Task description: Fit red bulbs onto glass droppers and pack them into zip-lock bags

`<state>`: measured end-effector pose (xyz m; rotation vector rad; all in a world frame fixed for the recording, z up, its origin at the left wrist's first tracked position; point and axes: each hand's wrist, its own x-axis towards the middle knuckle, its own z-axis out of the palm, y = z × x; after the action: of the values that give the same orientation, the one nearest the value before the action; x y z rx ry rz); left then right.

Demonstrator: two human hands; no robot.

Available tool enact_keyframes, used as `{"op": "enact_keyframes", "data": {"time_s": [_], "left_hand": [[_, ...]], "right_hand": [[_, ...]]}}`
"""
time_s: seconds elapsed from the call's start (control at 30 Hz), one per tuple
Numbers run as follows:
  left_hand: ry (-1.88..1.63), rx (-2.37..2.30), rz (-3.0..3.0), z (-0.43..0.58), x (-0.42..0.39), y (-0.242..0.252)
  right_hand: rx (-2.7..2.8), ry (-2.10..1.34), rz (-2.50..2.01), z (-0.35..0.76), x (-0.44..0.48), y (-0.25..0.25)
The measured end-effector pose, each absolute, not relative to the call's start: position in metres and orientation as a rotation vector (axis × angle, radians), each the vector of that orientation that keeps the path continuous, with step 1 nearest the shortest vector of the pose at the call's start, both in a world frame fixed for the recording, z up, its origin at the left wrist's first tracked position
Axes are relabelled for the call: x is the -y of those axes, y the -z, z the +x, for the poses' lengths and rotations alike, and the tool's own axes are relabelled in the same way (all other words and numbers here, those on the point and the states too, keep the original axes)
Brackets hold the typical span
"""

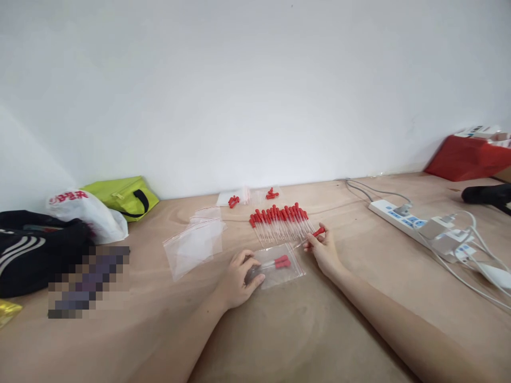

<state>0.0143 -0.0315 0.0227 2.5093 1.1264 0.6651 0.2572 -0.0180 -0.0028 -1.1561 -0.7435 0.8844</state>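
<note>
Red-bulbed dropper [319, 232] is pinched at its bulb between the thumb and closed fingers of the right hand [325, 251], its clear stem pointing left toward the near zip bag [293, 274]. At that bag's left end rests the left hand [240, 279], thumb and forefinger parted with a visible gap, their tips on the plastic; two droppers [282, 261] lie inside, bulbs to the right. Just beyond the bag, a row of droppers [279, 215] lies side by side, bulbs at the far end and stems toward the near side. Flat clear bags [195, 247] overlap to the left of the row, and two small clusters of red pieces [233, 201] lie on the far side near the wall [255, 96]. All this sits on a tabletop [255, 340] of light brown, faintly mottled and a little glossy. To the right runs a white power strip [393, 214] with chargers and looping cables [475, 234], and a red bag [459, 157] stands in the far right corner. At the left are a yellow-green bag [114, 190], a white plastic bag [98, 213] with red lettering and a black striped bag [40, 260]. The plain wall is pale grey-white, brighter low in the middle.
</note>
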Motion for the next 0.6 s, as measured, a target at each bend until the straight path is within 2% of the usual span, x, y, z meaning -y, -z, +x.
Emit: {"op": "enact_keyframes", "data": {"time_s": [0.17,0.47,0.6], "left_hand": [[-0.639,-1.090,2.500,0.012,0.032,-0.026],[-0.460,-1.073,2.464,0.001,0.032,-0.030],[-0.400,-1.099,2.429,0.001,0.032,-0.029]], "right_hand": [[0.740,-0.816,-1.157,0.262,0.018,0.001],[0.748,-1.171,-1.003,0.243,0.028,-0.001],[0.875,-1.239,-1.073,0.243,0.032,-0.005]]}}
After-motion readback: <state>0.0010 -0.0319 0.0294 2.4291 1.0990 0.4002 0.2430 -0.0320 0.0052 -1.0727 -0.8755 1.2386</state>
